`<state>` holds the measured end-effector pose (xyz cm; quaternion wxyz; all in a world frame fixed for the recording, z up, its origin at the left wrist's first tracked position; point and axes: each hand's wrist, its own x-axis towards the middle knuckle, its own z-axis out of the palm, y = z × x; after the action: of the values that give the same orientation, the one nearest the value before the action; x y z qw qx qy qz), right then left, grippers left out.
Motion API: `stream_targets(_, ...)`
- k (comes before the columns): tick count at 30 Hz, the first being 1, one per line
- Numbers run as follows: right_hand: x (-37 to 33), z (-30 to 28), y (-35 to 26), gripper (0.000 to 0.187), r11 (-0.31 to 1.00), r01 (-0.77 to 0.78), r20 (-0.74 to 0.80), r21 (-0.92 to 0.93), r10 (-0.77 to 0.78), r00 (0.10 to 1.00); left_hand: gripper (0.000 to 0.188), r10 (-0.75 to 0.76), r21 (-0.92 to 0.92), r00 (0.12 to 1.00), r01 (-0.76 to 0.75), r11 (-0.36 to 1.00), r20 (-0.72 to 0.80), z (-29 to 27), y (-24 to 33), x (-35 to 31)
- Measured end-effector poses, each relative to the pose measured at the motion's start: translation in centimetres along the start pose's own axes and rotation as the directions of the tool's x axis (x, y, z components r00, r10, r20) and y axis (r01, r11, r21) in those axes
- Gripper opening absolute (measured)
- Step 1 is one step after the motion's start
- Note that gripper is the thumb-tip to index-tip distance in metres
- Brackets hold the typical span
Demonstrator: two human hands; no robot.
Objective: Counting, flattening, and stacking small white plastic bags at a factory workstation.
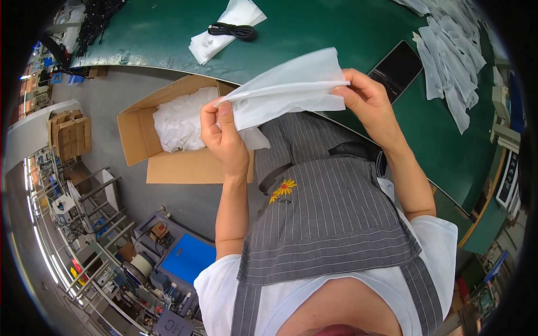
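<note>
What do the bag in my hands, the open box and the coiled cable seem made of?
Bag: probably thin matte plastic, being translucent and creased. Box: likely cardboard, from its dull brown flaps. Cable: apparently black rubber or plastic, showing slight sheen.

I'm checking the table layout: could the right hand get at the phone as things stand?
Probably yes: the right hand appears close by the phone, and nothing seems to lie on top. But that hand is pinching the white bag, so it would likely need to let go first.
</note>
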<state>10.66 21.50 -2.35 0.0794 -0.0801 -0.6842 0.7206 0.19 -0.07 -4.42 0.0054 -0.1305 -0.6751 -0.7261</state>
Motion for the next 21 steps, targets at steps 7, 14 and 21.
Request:
stream_targets(7,-0.1,-1.0,-0.1,0.029,0.969,-0.073,-0.124,0.234,0.105,0.987,0.014,0.001,-0.008,1.0,-0.001,1.0,-0.021,-0.6,-0.2,-0.1)
stream_targets(14,0.6,3.0,-0.4,0.054,0.995,-0.095,-0.211,0.04,0.102,0.972,0.012,0.118,0.223,0.993,-0.114,0.968,-0.005,1.0,0.5,-0.5)
stream_targets(21,0.3,1.0,0.0,0.029,0.985,-0.135,-0.204,0.104,0.154,0.967,0.01,-0.014,0.041,1.0,0.014,0.999,-0.019,-0.3,0.2,0.1)
